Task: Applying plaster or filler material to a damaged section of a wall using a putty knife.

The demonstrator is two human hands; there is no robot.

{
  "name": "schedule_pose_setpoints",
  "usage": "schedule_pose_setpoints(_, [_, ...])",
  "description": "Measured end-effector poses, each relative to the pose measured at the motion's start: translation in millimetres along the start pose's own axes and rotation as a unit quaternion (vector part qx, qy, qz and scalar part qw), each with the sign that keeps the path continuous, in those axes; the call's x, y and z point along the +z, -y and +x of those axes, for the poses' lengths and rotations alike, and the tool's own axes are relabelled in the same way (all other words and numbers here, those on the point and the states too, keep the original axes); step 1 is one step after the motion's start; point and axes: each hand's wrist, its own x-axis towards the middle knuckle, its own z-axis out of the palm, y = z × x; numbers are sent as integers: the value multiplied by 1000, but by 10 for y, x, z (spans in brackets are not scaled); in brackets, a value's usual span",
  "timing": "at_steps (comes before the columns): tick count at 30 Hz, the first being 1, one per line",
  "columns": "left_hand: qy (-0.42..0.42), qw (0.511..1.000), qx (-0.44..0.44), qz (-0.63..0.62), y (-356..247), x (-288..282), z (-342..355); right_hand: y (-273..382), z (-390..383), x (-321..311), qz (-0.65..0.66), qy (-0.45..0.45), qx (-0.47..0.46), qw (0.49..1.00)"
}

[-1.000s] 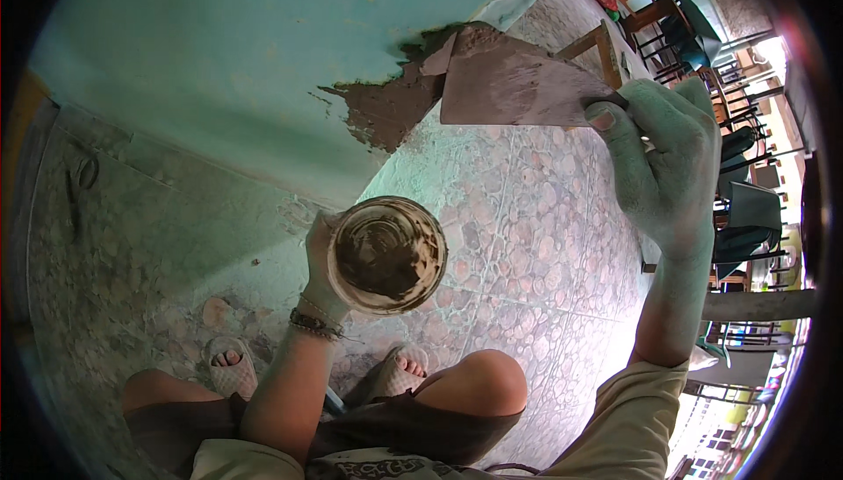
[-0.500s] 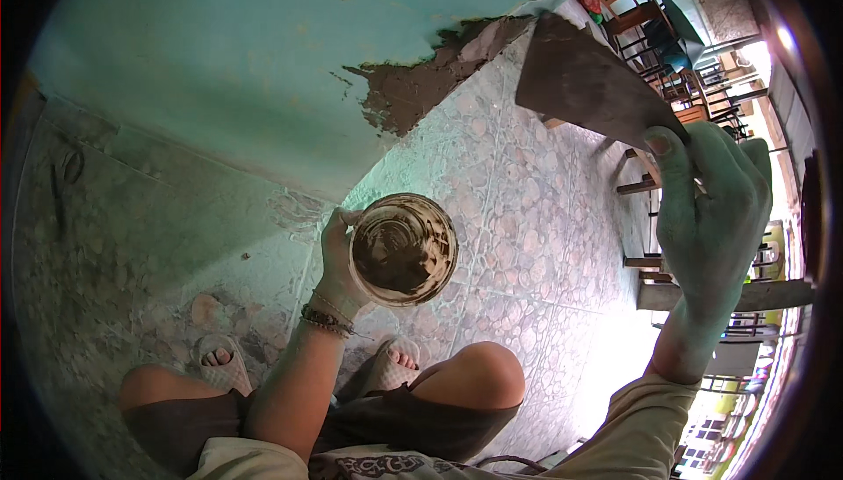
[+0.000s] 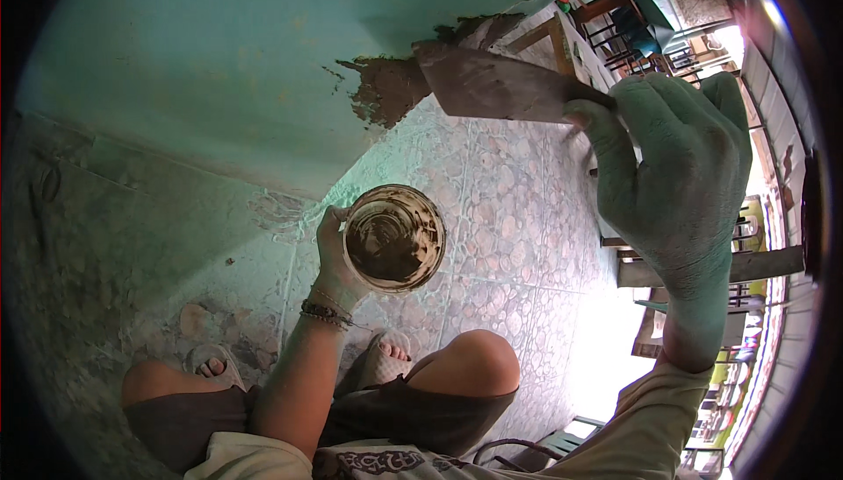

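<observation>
My left hand [image 3: 338,256] is wrapped round the left side of a round can [image 3: 395,238], its mouth facing up and brown paste smeared over its inner wall. Raised at the right, my right hand [image 3: 676,164] pinches a putty knife [image 3: 500,85] by its narrow end. The broad dark blade reaches left to a patch of brown filler [image 3: 386,89] on the corner of the turquoise wall [image 3: 219,67]. Its far edge overlaps the patch in view; whether it presses on the surface I cannot tell.
The patterned tile floor [image 3: 500,216] runs below the wall corner. My knees and sandals [image 3: 215,366] are at the bottom. Wooden chairs [image 3: 606,10] and tables stand at the upper right, and a wooden beam [image 3: 755,265] lies beyond my right wrist.
My right hand has brought the putty knife left and down, from beside the wall corner onto the filler patch in view. The left hand still holds the can, nearly unmoved.
</observation>
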Motion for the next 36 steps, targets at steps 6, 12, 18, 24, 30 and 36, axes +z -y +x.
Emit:
schedule_pose_setpoints(6, [-13, 1000, 3, 3, -4, -34, -11, -73, 67, -82, -26, 9, -2, 1000])
schedule_pose_setpoints(12, [-10, 1000, 8, 2, 0, -107, 32, -165, 125, -71, -22, 1, -15, 1000])
schedule_pose_setpoints(18, [28, 999, -8, -38, -2, -130, 35, -209, 93, -161, -64, 14, 6, 998])
schedule_pose_setpoints(24, [17, 1000, -2, -3, -1, -131, 62, -238, 58, -157, -46, -12, 26, 999])
schedule_pose_setpoints(30, [27, 997, -18, -64, 3, -82, 43, -366, 65, -124, -32, -7, 10, 999])
schedule_pose_setpoints(36, [22, 999, -13, -44, -4, -80, 20, -548, 131, -97, -37, -12, 11, 999])
